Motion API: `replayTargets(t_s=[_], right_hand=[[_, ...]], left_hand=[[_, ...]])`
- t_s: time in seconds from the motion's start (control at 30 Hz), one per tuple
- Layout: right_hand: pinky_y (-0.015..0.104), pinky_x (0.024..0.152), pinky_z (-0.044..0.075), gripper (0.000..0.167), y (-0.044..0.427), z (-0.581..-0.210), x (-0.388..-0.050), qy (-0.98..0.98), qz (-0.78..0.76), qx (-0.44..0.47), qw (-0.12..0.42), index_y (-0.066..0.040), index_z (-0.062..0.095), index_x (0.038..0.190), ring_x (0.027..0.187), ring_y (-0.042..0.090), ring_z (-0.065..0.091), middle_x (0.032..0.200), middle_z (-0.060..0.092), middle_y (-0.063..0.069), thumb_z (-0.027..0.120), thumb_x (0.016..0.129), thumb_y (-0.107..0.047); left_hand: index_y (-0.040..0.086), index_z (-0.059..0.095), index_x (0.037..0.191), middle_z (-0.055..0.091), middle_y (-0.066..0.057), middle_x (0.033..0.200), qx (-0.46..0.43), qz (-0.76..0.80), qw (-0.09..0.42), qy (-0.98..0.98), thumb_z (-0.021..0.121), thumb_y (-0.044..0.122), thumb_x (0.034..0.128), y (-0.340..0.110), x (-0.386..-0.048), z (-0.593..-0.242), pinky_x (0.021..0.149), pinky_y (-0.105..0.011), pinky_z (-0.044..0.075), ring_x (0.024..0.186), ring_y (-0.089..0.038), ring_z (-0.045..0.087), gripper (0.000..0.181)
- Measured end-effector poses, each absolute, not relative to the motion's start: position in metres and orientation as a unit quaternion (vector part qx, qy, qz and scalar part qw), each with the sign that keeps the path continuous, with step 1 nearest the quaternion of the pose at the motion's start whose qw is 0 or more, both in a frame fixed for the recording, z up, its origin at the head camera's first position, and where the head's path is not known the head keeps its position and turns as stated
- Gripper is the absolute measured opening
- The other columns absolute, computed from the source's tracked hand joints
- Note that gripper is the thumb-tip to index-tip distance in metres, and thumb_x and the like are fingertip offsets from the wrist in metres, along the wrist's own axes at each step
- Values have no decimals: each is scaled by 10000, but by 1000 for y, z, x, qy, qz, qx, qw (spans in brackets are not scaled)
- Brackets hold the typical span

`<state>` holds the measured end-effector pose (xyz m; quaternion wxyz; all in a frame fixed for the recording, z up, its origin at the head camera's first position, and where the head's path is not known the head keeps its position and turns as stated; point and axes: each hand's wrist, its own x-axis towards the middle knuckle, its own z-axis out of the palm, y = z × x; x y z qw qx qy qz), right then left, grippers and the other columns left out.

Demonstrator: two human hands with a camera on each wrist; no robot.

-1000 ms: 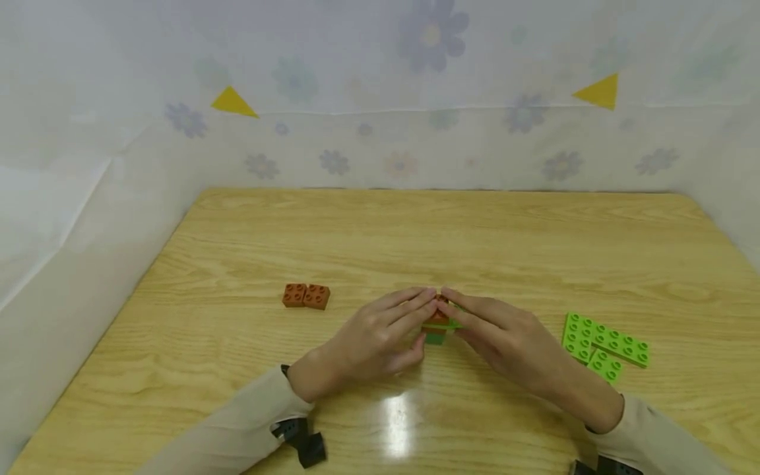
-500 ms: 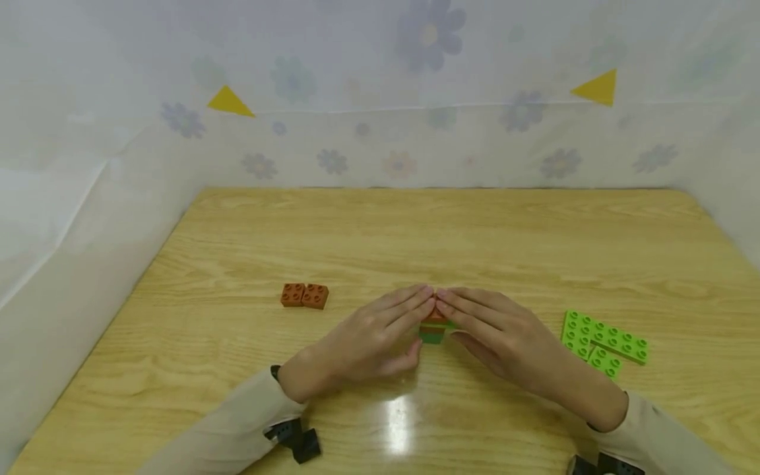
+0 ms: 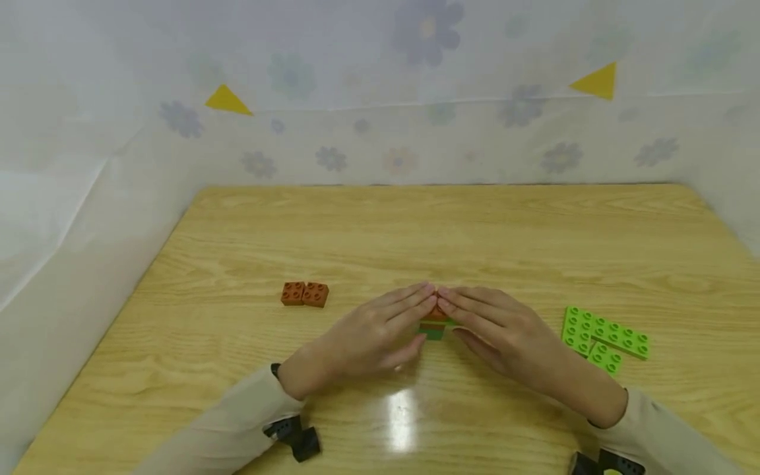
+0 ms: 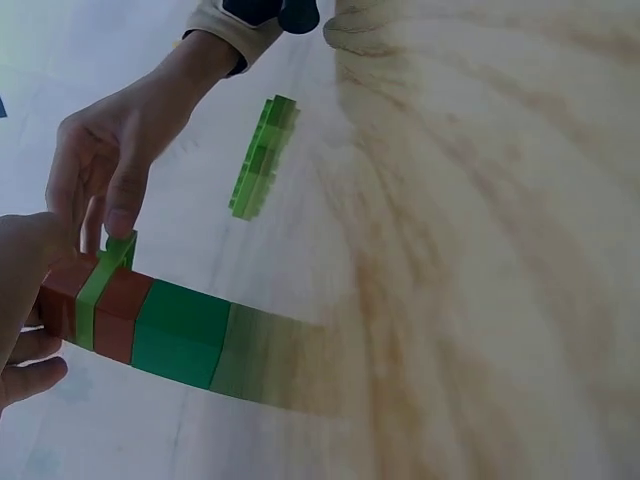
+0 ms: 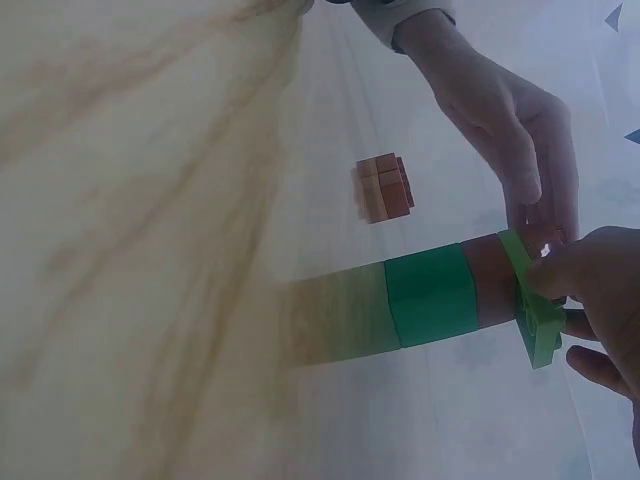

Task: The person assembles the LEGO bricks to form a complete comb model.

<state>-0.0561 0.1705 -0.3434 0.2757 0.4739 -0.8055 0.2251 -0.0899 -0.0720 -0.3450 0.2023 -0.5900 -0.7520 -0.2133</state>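
A small upright stack of toy building bricks stands on the table between both hands. From the bottom it has a dark green brick [image 4: 182, 333], a brown brick [image 4: 122, 316], a thin light green plate [image 5: 540, 320] that juts out sideways, and a brown brick [image 3: 436, 313] on top. My left hand [image 3: 369, 333] lays its extended fingers over the top brick from the left. My right hand [image 3: 515, 333] does likewise from the right, so the fingertips nearly meet. Both thumbs hang lower, near the stack's sides. The fingers hide much of the top brick.
Two brown bricks [image 3: 305, 295] sit side by side on the wooden table [image 3: 380, 231], left of the hands. Several light green plates [image 3: 620, 336] lie to the right, close to the right forearm. A flowered white cloth [image 3: 332, 138] hangs behind the table.
My right fingers have shifted slightly left over the top brick, covering more of the jutting light green plate. My left thumb sits a little lower beside the stack. The stack stays put.
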Motion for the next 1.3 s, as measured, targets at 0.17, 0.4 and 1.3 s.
replayTargets(t_s=[0.17,0.4,1.3], right_hand=[[230,1071,375,430,172,-342,-56,-818,227,465,252,8,657,1218,1131,292,591,1271,624,125,399,1048,-291],[233,1074,366,441,174,-341,-58,-824,218,465,241,-16,643,1252,1151,291,579,1289,622,91,387,1050,-313],[498,660,557,533,324,-356,-32,-949,96,251,164,15,610,1266,956,414,639,1220,608,246,777,801,-185]], left_hand=[[-85,474,1343,542,-221,1335,-541,-311,150,-767,699,143,895,-74,-93,-349,1058,-263,399,1240,-268,537,550],[83,265,1525,224,-69,1574,-435,-317,-46,-841,592,472,937,-74,-99,-347,1148,-379,269,1438,-176,221,778],[-49,528,1341,593,-222,1253,-470,-420,1,-777,602,343,962,-71,-110,-364,774,-325,555,395,65,104,550]])
